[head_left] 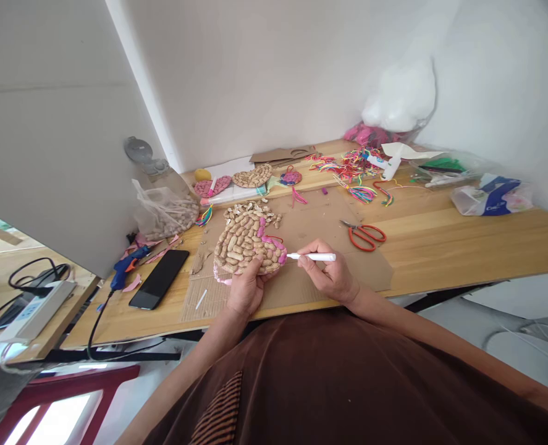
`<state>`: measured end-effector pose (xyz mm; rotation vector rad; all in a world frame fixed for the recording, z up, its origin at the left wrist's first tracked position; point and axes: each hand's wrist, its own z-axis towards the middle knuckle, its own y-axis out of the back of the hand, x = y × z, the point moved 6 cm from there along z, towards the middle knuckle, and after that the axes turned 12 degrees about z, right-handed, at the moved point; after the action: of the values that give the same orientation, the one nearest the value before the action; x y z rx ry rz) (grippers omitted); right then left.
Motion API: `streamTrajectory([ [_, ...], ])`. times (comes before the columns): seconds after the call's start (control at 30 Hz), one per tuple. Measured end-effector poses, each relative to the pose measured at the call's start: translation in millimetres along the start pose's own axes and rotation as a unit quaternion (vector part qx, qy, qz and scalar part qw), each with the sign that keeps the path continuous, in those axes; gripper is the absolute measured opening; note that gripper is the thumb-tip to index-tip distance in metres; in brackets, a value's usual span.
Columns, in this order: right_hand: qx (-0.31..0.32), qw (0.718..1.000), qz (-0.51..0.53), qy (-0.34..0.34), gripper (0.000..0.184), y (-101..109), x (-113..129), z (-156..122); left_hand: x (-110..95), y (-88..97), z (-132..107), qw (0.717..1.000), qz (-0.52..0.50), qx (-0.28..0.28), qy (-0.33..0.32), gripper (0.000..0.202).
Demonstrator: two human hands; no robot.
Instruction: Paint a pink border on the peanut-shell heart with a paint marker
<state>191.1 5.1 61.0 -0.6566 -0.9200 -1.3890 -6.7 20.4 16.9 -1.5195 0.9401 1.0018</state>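
My left hand (244,288) grips the near edge of a heart-shaped piece covered with peanut shells (243,244), which has a pink painted rim. It rests on a sheet of cardboard (320,247) on the wooden table (463,241). My right hand (332,275) pinches a white marker pen (313,256), its tip touching the pink right edge of the peanut piece. Loose peanut shells (250,211) lie just behind the piece.
Red-handled scissors (365,235) lie right of the cardboard. A black phone (159,279) and a blue glue gun (126,266) sit at the left, by a plastic bag of peanuts (165,213). Coloured strings (354,170), more peanut pieces (252,176) and bags (489,198) crowd the back.
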Motion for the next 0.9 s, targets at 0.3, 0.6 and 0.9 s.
streamTrajectory([
  [0.3,-0.015,1.000,-0.009,0.004,0.017,1.8,0.7,1.1,1.3,0.3,0.4,1.000,0.003,-0.002,0.011,0.062],
  [0.6,0.012,1.000,-0.002,0.003,0.016,-1.2,0.9,2.4,1.6,1.0,0.3,1.000,-0.001,-0.006,0.030,0.053],
  [0.9,0.014,0.999,-0.021,0.034,0.012,-2.3,6.2,2.4,0.4,0.2,-1.1,1.000,0.011,-0.011,0.021,0.057],
])
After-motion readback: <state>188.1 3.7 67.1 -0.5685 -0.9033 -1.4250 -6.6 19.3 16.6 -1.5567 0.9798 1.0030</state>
